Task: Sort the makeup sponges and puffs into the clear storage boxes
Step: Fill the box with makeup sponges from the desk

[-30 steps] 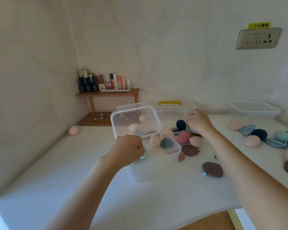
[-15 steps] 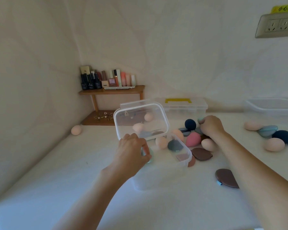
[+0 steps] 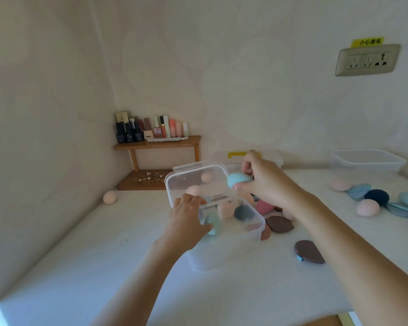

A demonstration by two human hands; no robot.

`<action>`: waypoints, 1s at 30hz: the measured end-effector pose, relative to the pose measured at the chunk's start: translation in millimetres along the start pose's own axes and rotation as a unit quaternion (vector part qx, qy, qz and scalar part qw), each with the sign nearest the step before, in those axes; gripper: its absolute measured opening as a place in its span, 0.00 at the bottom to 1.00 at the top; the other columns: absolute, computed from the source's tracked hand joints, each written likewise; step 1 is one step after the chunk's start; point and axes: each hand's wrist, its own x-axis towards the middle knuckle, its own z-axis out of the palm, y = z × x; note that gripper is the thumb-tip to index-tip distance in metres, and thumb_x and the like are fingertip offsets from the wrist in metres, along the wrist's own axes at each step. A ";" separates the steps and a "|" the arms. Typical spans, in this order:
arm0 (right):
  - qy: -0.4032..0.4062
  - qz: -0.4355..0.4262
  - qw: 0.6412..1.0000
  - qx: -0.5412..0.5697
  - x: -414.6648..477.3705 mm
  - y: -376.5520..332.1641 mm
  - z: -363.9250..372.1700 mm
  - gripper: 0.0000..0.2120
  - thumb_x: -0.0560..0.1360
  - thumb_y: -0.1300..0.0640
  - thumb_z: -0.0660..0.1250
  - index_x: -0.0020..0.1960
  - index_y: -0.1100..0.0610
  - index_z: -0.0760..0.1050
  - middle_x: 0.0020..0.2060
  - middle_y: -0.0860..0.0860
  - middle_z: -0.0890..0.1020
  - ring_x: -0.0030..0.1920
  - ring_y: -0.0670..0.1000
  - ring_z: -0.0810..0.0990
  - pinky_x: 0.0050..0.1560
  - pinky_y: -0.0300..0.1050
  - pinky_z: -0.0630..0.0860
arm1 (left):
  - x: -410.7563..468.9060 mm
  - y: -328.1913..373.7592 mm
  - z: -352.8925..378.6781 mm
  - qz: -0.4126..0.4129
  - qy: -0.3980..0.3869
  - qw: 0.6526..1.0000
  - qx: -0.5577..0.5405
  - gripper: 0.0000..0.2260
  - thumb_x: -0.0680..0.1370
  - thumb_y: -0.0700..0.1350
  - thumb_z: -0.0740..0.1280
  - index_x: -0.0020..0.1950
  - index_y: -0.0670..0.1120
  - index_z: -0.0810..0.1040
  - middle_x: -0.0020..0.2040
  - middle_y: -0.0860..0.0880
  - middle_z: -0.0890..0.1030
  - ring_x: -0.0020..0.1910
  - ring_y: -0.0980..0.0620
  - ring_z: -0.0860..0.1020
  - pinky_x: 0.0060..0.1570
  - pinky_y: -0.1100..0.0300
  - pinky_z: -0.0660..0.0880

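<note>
White tabletop (image 3: 127, 267) carries our work: our right hand (image 3: 266, 182) pinches a light blue sponge (image 3: 238, 180) between thumb and fingertips, just above the far rim of the clear box (image 3: 257, 225) (lid (image 3: 198, 181) up, several sponges (image 3: 225, 209) inside). Our left hand (image 3: 189, 217) curls over its near rim, steadying it. Next, we judge, comes lowering past the lid and letting go.

Bare forearms (image 3: 339, 252), bare left hand (image 3: 189, 218), right hand (image 3: 267, 183)

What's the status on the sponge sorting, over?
Left hand grips clear box at its rim. Right hand pinches light blue sponge beside the raised lid. Box opening unobstructed.
</note>
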 end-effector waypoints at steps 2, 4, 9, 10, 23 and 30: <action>-0.086 -0.006 0.995 -0.052 -12.6 -14.7 7.2 0.15 0.69 0.54 0.72 0.52 0.52 0.70 0.44 0.46 0.74 0.43 0.49 0.74 0.39 0.42 0.69 | -0.4 0.6 -0.9 -0.001 0.001 1.000 0.005 0.26 0.73 0.52 0.70 0.68 0.52 0.67 0.65 0.50 0.68 0.64 0.50 0.64 0.61 0.60 0.64; -0.158 0.002 0.979 -0.130 -18.7 -23.1 16.4 0.10 0.71 0.60 0.69 0.51 0.53 0.76 0.49 0.50 0.77 0.46 0.53 0.77 0.38 0.45 0.75 | -0.6 2.3 -1.0 -0.005 0.003 1.000 0.009 0.25 0.73 0.52 0.70 0.68 0.52 0.67 0.64 0.49 0.69 0.64 0.49 0.64 0.61 0.60 0.64; -0.227 0.018 0.935 -0.271 -27.1 -32.5 38.2 0.14 0.75 0.64 0.64 0.60 0.59 0.76 0.44 0.53 0.72 0.44 0.53 0.71 0.39 0.39 0.69 | -7.9 5.8 -2.9 -0.013 0.003 1.000 0.020 0.25 0.73 0.51 0.69 0.68 0.51 0.67 0.63 0.49 0.70 0.64 0.48 0.65 0.61 0.59 0.64; -0.229 0.025 0.930 -0.285 -27.5 -33.8 40.3 0.13 0.75 0.62 0.65 0.60 0.60 0.75 0.44 0.53 0.72 0.44 0.53 0.71 0.42 0.40 0.67 | -9.6 6.7 -3.8 -0.013 0.004 1.000 0.022 0.25 0.73 0.51 0.69 0.68 0.51 0.67 0.63 0.48 0.70 0.64 0.48 0.65 0.61 0.59 0.64; -0.163 0.033 0.976 -0.138 -65.6 -29.7 42.0 0.17 0.66 0.62 0.74 0.47 0.55 0.67 0.42 0.50 0.73 0.42 0.52 0.72 0.34 0.43 0.66 | -50.2 18.9 -9.4 0.034 -0.004 0.999 0.007 0.21 0.76 0.47 0.65 0.68 0.50 0.67 0.65 0.50 0.69 0.65 0.50 0.63 0.63 0.61 0.62; -0.133 0.018 0.982 -0.130 -102.4 -14.8 27.2 0.16 0.65 0.59 0.74 0.45 0.53 0.67 0.38 0.47 0.73 0.35 0.46 0.69 0.31 0.40 0.63 | -64.3 35.4 -8.3 0.081 -0.050 0.995 -0.005 0.24 0.74 0.46 0.67 0.69 0.51 0.66 0.66 0.50 0.67 0.67 0.51 0.60 0.64 0.62 0.61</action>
